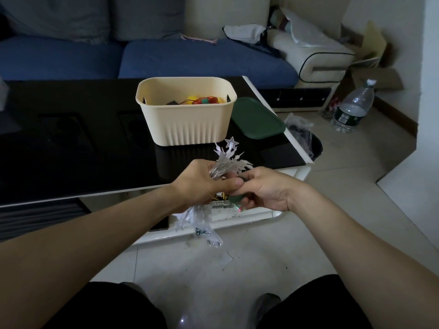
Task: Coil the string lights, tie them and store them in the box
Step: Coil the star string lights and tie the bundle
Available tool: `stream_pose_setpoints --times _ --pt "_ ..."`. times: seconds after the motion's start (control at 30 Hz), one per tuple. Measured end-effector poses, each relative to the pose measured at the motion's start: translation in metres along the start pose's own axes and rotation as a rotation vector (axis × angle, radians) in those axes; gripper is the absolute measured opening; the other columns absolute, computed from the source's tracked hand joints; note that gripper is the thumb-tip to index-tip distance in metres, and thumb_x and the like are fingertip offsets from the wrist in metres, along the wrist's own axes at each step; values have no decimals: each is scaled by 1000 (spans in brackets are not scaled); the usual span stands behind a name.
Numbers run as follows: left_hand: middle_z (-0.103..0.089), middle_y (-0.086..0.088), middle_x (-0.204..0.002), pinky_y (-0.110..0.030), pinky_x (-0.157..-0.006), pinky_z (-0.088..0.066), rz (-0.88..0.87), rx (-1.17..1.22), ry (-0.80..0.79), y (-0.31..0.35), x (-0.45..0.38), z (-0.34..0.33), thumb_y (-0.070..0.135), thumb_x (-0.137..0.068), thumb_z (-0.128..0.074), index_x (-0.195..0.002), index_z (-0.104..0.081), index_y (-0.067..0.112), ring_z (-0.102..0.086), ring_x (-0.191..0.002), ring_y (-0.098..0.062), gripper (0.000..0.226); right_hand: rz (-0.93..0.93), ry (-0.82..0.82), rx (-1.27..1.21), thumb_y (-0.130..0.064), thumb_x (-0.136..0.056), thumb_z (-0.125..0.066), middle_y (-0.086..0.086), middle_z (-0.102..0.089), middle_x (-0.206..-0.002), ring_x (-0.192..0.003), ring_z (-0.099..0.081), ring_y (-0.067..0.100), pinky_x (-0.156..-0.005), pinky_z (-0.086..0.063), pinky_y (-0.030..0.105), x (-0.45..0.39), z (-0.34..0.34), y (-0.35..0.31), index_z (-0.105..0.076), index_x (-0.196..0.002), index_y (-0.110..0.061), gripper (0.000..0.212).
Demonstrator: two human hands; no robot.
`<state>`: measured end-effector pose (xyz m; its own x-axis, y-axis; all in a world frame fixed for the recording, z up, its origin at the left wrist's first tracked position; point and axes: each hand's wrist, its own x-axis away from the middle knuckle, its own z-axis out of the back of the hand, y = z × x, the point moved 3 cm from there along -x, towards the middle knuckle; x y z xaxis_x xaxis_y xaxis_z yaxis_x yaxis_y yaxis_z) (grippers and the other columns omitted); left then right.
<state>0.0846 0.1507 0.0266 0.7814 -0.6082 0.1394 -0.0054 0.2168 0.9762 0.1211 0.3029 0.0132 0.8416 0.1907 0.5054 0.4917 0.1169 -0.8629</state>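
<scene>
Bundled upright, the string lights (226, 160) are gripped by both hands, left hand (202, 186) and right hand (263, 189); box (187, 129) lies just beyond.

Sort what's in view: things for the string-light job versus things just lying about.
For the job: string lights, left hand, right hand, green piece in the right hand's grip, cream box, green lid.

Lying about: water bottle, bin, sofa.

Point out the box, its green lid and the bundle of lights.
box (190, 129): head view, ribbed front wall.
green lid (257, 118): head view, flat top.
bundle of lights (228, 157): head view, clear snowflakes above the left hand.
</scene>
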Motion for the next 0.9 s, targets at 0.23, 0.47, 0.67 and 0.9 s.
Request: stream_pose_setpoints --times 0.23,0.47,0.67,0.9 --pt "-50 6 -47 -18 -39 -31 8 -146 87 -6 -5 4 21 -91 -70 -57 -65 22 -38 -38 -5 35 -53 -149 58 3 -90 -49 2 -52 -63 -52 -29 10 -49 -24 23 6 1 -1 -70 -87 -1 22" --pt "-36 -7 -54 -19 -38 -25 202 -18 129 -17 -9 6 28 -93 -67 -69 -61 9 -28 -38 -13 32 104 128 253 -23 -102 -55 -1 -52 -65 -44 -36 10 -44 -36 24 6 9 -9 -65 -86 -18 20" --pt "-48 6 -44 -16 -37 -32 126 -45 240 -17 -9 6 31 -97 -61 -78 -67 9 -42 -36 -7 30 369 266 640 -33 -104 -53 -8 -58 -57 -54 -51 6 -60 -45 33 3 2 -16 -65 -63 -23 43" --pt "-39 -5 -51 -25 -44 -31 168 30 444 -20 -16 11 24 -100 -53 -65 -51 9 -36 -43 -18 38 461 419 582 -27 -101 -58 14 -59 -53 -42 -45 10 -41 -29 16 -5 -22 -23 -66 -63 -1 47"
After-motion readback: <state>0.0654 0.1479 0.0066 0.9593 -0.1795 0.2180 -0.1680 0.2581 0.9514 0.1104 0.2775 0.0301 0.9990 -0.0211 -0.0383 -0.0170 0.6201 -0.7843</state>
